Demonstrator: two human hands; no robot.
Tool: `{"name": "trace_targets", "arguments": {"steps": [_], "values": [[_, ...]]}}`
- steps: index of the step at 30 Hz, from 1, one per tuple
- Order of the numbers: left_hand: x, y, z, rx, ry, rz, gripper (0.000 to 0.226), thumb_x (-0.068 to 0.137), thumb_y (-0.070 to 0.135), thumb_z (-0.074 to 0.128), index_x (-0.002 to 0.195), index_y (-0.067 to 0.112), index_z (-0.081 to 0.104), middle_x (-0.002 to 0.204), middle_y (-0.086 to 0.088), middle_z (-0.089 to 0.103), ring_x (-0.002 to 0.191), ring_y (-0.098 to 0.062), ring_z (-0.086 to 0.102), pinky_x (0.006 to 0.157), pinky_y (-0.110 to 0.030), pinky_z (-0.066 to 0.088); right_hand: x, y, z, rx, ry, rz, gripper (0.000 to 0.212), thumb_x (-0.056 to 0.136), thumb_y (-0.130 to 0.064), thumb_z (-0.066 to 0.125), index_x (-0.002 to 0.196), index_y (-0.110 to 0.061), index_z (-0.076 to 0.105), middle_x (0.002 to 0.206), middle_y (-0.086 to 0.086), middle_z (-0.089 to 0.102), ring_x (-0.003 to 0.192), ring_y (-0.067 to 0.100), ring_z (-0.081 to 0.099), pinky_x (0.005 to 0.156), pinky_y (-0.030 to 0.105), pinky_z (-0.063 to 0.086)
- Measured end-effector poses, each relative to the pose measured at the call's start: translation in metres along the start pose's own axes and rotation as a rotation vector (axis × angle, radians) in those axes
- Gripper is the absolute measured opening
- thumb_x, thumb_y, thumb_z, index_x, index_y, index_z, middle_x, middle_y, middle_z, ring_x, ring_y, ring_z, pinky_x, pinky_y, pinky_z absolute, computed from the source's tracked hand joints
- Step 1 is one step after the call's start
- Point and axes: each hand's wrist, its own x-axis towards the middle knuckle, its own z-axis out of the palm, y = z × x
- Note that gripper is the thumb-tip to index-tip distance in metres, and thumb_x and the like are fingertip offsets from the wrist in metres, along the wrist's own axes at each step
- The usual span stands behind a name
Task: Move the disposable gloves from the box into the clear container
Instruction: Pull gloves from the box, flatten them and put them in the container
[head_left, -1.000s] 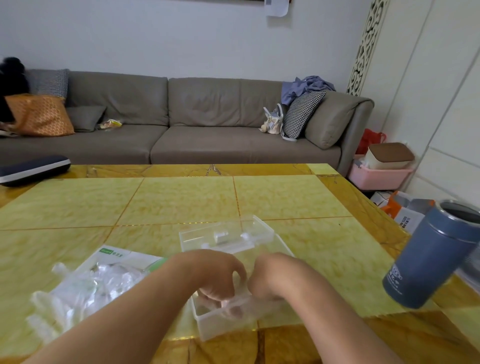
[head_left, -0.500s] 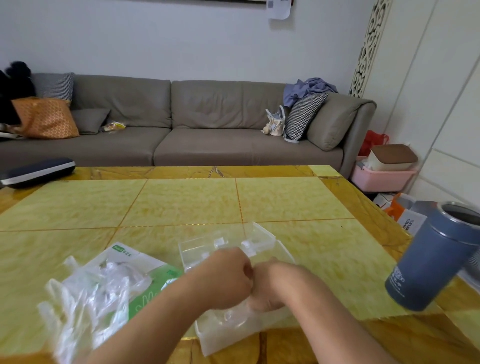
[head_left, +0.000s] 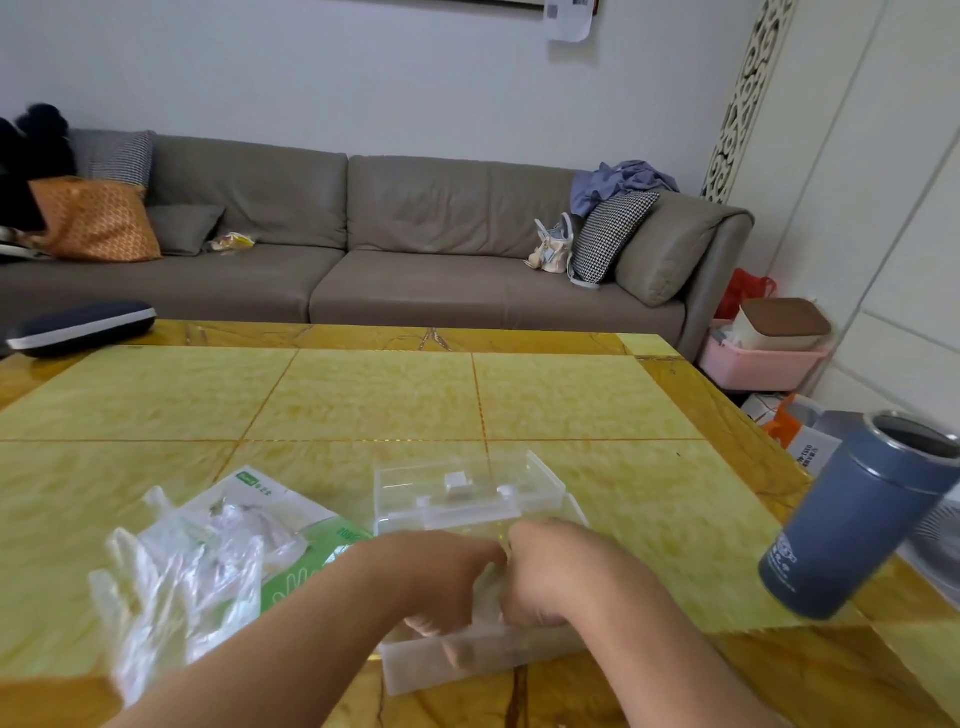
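- Now both hands down in the clear container (head_left: 467, 660), near edge of desk (head_left: 363, 395); left hand (head_left: 441, 582) and right hand (head_left: 545, 577) knuckle to knuckle, fingers curled downward onto a thin translucent wad, seemingly glove film, inside.
- Compared with one second ago: fists closer together and lower in the container; fingertips visible through the near wall, pressing toward the floor. Grip on the film probable for each hand, not certain, contents blurred behind plastic.
- Hinged lid (head_left: 462, 488) open, standing behind the hands, apart from them.
- Remaining disposable gloves (head_left: 176, 577) heaped loose on and beside the green-and-white box (head_left: 311, 561), just left of the container, untouched by either hand; more of heap and box in view than one second ago, owing to camera tilt.
- Judged stage: tamping one batch flat; transfer partly done, sizeable heap outstanding.
- Blue tumbler (head_left: 852, 525) at right desk edge, dark case (head_left: 78, 327) at far left, both well apart from the work.
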Motion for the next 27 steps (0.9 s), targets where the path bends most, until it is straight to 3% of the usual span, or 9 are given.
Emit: {"name": "trace_targets", "arguments": {"steps": [3, 6, 9, 12, 14, 17, 20, 24, 27], "values": [[0.001, 0.0, 0.002, 0.026, 0.023, 0.013, 0.1, 0.074, 0.038, 0.092, 0.152, 0.04, 0.029, 0.135, 0.004, 0.062, 0.119, -0.026, 0.06, 0.098, -0.041, 0.051, -0.01, -0.003, -0.001, -0.028, 0.153, -0.023, 0.016, 0.084, -0.008, 0.06, 0.076, -0.019, 0.051, 0.081, 0.0, 0.054, 0.066, 0.018, 0.051, 0.051, 0.028, 0.033], [0.002, -0.003, 0.002, 0.041, 0.043, 0.033, 0.085, 0.08, 0.03, 0.088, 0.148, 0.035, 0.036, 0.132, 0.002, 0.064, 0.115, -0.027, 0.061, 0.095, -0.043, 0.053, -0.01, -0.006, -0.002, 0.024, 0.248, -0.027, 0.018, 0.086, -0.002, 0.056, 0.076, -0.014, 0.047, 0.081, 0.001, 0.049, 0.059, 0.017, 0.046, 0.048, 0.028, 0.031], [0.001, -0.005, 0.003, 0.041, 0.054, 0.058, 0.075, 0.085, 0.022, 0.082, 0.146, 0.033, 0.039, 0.129, 0.002, 0.064, 0.107, -0.026, 0.061, 0.092, -0.042, 0.054, -0.003, -0.007, -0.001, 0.105, 0.156, 0.019, 0.01, 0.087, -0.004, 0.053, 0.083, -0.013, 0.052, 0.085, 0.002, 0.053, 0.061, 0.018, 0.05, 0.049, 0.027, 0.035], [-0.001, -0.005, 0.0, 0.048, 0.054, 0.062, 0.079, 0.091, 0.016, 0.073, 0.153, 0.042, 0.032, 0.125, 0.001, 0.066, 0.088, -0.02, 0.052, 0.067, -0.03, 0.046, 0.007, -0.004, 0.004, 0.098, 0.042, 0.077, 0.012, 0.09, -0.008, 0.052, 0.08, -0.014, 0.053, 0.087, 0.004, 0.057, 0.065, 0.019, 0.055, 0.052, 0.027, 0.04], [-0.001, -0.005, 0.0, 0.074, 0.07, 0.052, 0.079, 0.094, 0.011, 0.066, 0.155, 0.045, 0.029, 0.125, 0.001, 0.065, 0.084, -0.02, 0.049, 0.062, -0.029, 0.04, 0.01, -0.006, 0.003, 0.086, 0.011, 0.102, 0.007, 0.092, -0.012, 0.053, 0.09, -0.013, 0.059, 0.1, 0.007, 0.062, 0.071, 0.02, 0.059, 0.056, 0.028, 0.043], [-0.002, -0.007, -0.001, 0.149, 0.114, 0.069, 0.077, 0.094, 0.002, 0.053, 0.154, 0.045, 0.032, 0.128, 0.001, 0.064, 0.088, -0.02, 0.052, 0.07, -0.033, 0.045, 0.013, -0.014, 0.003, 0.038, -0.068, 0.131, 0.035, 0.092, -0.012, 0.053, 0.124, -0.011, 0.066, 0.125, 0.013, 0.061, 0.089, 0.025, 0.061, 0.072, 0.031, 0.05], [-0.011, -0.007, -0.01, 0.115, 0.165, 0.138, 0.07, 0.092, 0.002, 0.059, 0.15, 0.036, 0.042, 0.123, 0.005, 0.068, 0.092, -0.015, 0.058, 0.072, -0.03, 0.05, 0.011, -0.019, 0.004, 0.024, -0.056, 0.136, 0.052, 0.091, -0.011, 0.054, 0.142, -0.016, 0.06, 0.098, 0.004, 0.058, 0.088, 0.021, 0.062, 0.077, 0.031, 0.052], [-0.05, -0.019, -0.027, -0.248, 0.453, 0.181, 0.039, 0.094, 0.017, 0.059, 0.127, 0.036, 0.064, 0.097, 0.013, 0.072, 0.088, -0.006, 0.069, 0.084, -0.036, 0.06, 0.004, -0.017, 0.0, 0.044, 0.169, 0.113, 0.06, 0.09, -0.011, 0.046, 0.147, -0.028, 0.052, 0.091, -0.004, 0.063, 0.082, 0.016, 0.066, 0.07, 0.03, 0.055], [-0.093, -0.047, -0.034, -0.47, 0.71, 0.065, 0.012, 0.097, 0.026, 0.064, 0.105, 0.033, 0.069, 0.083, 0.013, 0.072, 0.076, -0.004, 0.069, 0.075, -0.032, 0.062, -0.001, -0.018, 0.0, 0.044, 0.322, 0.109, 0.028, 0.093, -0.007, 0.04, 0.11, -0.018, 0.058, 0.089, -0.002, 0.058, 0.078, 0.017, 0.06, 0.062, 0.031, 0.047]]}}
